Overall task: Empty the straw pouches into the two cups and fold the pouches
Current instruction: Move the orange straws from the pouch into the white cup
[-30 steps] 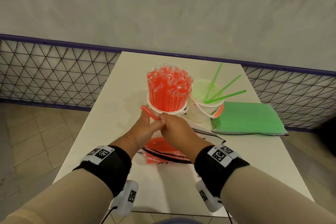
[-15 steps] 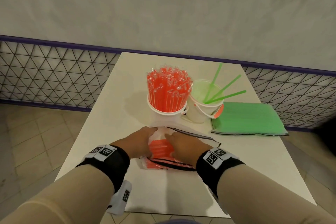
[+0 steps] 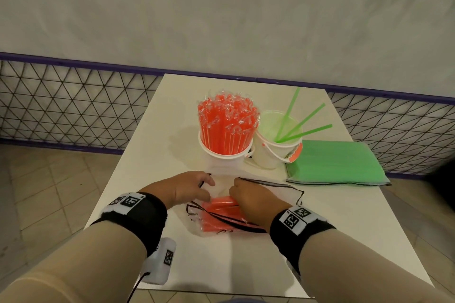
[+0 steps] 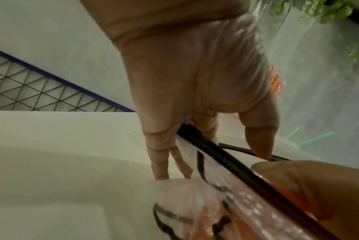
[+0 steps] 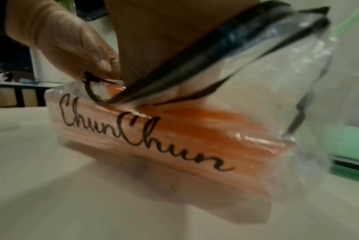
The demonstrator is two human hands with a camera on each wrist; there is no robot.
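A clear pouch (image 3: 273, 195) with black edging and black script lies on the white table (image 3: 236, 268) near me, red straws (image 3: 216, 220) still inside it. My left hand (image 3: 209, 186) pinches the pouch's black rim (image 4: 213, 151) and holds the mouth open. My right hand (image 3: 236, 192) reaches into that mouth with fingers curled down on the red straws; its fingertips are hidden in the right wrist view. Behind stands a white cup (image 3: 226, 155) packed with red straws. Beside it is a second white cup (image 3: 270, 155) with three green straws. A pouch of green straws (image 3: 334, 162) lies at the right.
A black wire-mesh fence (image 3: 73, 108) with a purple rail runs behind the table, below a grey wall. Tiled floor (image 3: 49, 192) lies left of the table. The table's left and near edges are close to my forearms.
Both hands came back from the red-straw cup, where they held a red straw, down to the clear pouch. The left now holds the rim and the right is inside the mouth.
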